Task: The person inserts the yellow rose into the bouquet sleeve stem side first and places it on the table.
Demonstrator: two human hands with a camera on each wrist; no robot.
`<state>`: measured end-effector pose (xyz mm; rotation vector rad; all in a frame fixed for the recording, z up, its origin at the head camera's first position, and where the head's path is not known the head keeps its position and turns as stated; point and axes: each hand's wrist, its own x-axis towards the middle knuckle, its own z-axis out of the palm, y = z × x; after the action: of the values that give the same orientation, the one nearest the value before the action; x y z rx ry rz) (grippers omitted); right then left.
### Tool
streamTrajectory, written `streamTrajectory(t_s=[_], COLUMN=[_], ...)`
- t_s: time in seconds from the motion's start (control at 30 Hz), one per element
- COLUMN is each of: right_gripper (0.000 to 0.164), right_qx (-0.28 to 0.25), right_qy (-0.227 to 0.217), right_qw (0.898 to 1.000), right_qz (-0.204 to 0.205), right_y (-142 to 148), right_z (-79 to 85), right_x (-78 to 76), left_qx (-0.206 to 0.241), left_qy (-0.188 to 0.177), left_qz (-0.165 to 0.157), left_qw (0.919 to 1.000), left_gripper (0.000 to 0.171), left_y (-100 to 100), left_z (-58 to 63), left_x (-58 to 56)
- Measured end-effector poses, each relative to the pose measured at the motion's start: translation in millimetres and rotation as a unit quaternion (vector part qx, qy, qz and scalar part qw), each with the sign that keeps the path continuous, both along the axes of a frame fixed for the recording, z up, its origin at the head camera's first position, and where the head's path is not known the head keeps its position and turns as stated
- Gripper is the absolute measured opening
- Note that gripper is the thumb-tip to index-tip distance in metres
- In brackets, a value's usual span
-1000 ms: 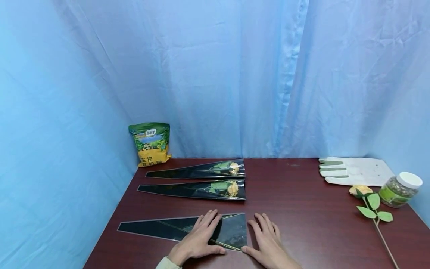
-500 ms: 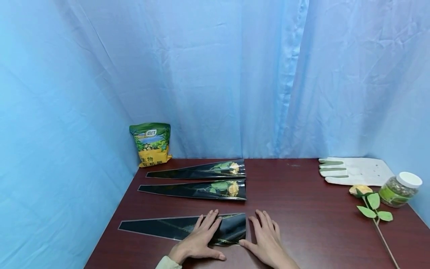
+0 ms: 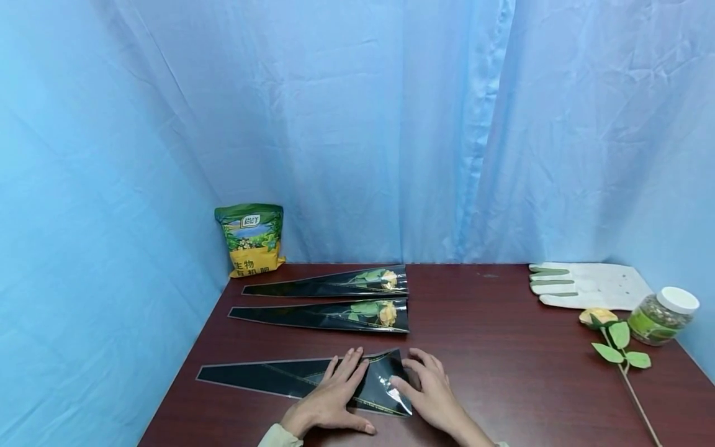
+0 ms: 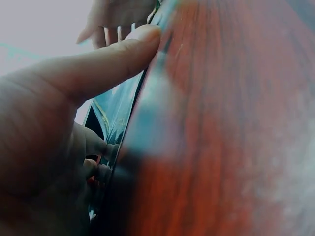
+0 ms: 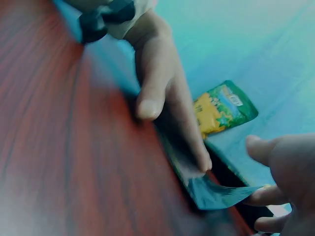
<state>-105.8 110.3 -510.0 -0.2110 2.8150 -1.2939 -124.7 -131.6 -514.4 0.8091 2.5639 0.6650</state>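
Observation:
A black, tapered flower sleeve point(image 3: 385, 388) of glossy film with gold lines lies near the front, its wide end to the right. My left hand point(image 3: 331, 394) rests flat across its middle, fingers spread, thumb on the table by the near edge. At the wide end, my right hand point(image 3: 427, 388) has its fingertips right at the sleeve's mouth. In the right wrist view the film's edge point(image 5: 221, 195) bends up against the fingers of my right hand point(image 5: 290, 182), the thumb standing apart from it.
Two black sleeves with yellow roses, a farther one point(image 3: 329, 283) and a nearer one point(image 3: 329, 315), lie behind. A fertilizer bag point(image 3: 251, 241) stands back left. On the right are a white glove point(image 3: 600, 285), a lidded jar point(image 3: 661, 316) and a loose yellow rose point(image 3: 617, 341). Blue curtains surround the table.
My right hand has moved left over the sleeve's wide end, and its fingers have curved in. The sleeve's end has shifted shape and its far corner bends up. My left hand stays put.

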Motion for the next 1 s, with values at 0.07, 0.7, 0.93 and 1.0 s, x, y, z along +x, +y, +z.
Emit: streamTrajectory(t_s=[0.07, 0.7, 0.93, 1.0], right_gripper=[0.045, 0.064, 0.065, 0.065], right_qx=[-0.029, -0.338, -0.341, -0.345], right_qy=[-0.002, -0.185, -0.180, -0.177], right_qw=[1.000, 0.922, 0.923, 0.922], right_qz=[-0.005, 0.026, 0.017, 0.014], right_y=[-1, 4, 3, 2], right_z=[2.7, 22.7, 24.3, 24.8], right_x=[-1.8, -20.5, -22.7, -22.9], left_qx=[-0.005, -0.017, 0.105, 0.132], left_qy=[0.002, -0.001, -0.076, -0.084], left_qz=[0.000, 0.030, 0.105, 0.119], left_qw=[1.0000, 0.9994, 0.9859, 0.9805], left_gripper=[0.111, 0.111, 0.092, 0.087], left_y=[1, 25, 33, 35], left_z=[1.2, 24.5, 34.7, 34.6], left_x=[-1.0, -5.0, -2.4, -3.2])
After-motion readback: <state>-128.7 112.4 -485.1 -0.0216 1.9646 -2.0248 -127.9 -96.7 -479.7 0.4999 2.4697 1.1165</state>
